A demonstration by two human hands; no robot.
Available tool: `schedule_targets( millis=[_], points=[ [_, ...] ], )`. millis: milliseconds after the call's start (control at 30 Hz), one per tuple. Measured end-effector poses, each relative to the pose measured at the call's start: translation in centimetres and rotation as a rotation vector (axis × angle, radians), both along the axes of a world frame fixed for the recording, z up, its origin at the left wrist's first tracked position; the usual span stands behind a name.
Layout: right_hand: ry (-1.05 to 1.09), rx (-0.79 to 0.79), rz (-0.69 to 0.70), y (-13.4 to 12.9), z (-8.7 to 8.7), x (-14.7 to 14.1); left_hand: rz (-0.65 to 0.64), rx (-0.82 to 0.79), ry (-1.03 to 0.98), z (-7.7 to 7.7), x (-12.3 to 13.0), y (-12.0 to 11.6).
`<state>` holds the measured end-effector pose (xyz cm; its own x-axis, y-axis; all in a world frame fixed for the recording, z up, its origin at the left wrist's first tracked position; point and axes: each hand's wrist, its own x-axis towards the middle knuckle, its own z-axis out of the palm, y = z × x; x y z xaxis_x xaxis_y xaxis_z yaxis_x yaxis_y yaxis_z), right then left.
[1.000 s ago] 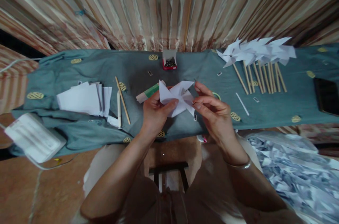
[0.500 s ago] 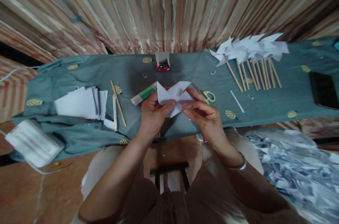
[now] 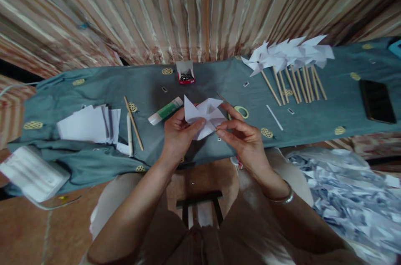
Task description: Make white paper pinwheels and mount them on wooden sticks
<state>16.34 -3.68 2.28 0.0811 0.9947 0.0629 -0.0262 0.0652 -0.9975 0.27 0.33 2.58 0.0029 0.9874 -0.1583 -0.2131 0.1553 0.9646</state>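
A folded white paper pinwheel (image 3: 210, 110) is held over the cloth-covered table, its points spread out. My left hand (image 3: 181, 134) is closed on its left side, thumb pressed near the middle. At its lower right edge, the thumb and forefinger of my right hand (image 3: 243, 134) pinch something small and thin that I cannot make out; the other fingers reach up behind the paper. Just left of my left hand lies a green and white glue stick (image 3: 166, 110). Scissors with light green handles (image 3: 242, 112) lie partly hidden beyond my right hand.
At the back stands an open red box of small metal pieces (image 3: 187, 76). Finished pinwheels on sticks (image 3: 288, 54) lie at right, near a phone (image 3: 377, 101). Paper sheets (image 3: 86, 125), a wooden stick (image 3: 133, 123) and a white device (image 3: 34, 173) are at left. A bag of paper scraps (image 3: 351, 198) sits below right.
The view has shifted slightly, so the things on the table appear further left. Both hands keep their hold, and the pinwheel is almost unchanged.
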Motion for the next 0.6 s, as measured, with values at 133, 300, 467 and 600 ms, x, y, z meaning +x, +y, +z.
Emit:
schedule_targets(
  millis=[133, 300, 467, 600],
  points=[
    [-0.094, 0.051, -0.017, -0.2, -0.1, 0.5, -0.020, -0.013, 0.003, -0.1, 0.4, -0.2],
    [-0.191, 0.131, -0.056, -0.2, -0.4, 0.7, -0.043, -0.031, -0.017, -0.1, 0.9, -0.3],
    [-0.260, 0.154, -0.070, -0.2, -0.4, 0.8, -0.042, -0.054, -0.050, -0.2, 1.3, -0.6],
    [-0.292, 0.151, -0.071, -0.2, -0.2, 0.8, -0.056, -0.071, -0.054, -0.4, 1.4, -0.8]
  ],
)
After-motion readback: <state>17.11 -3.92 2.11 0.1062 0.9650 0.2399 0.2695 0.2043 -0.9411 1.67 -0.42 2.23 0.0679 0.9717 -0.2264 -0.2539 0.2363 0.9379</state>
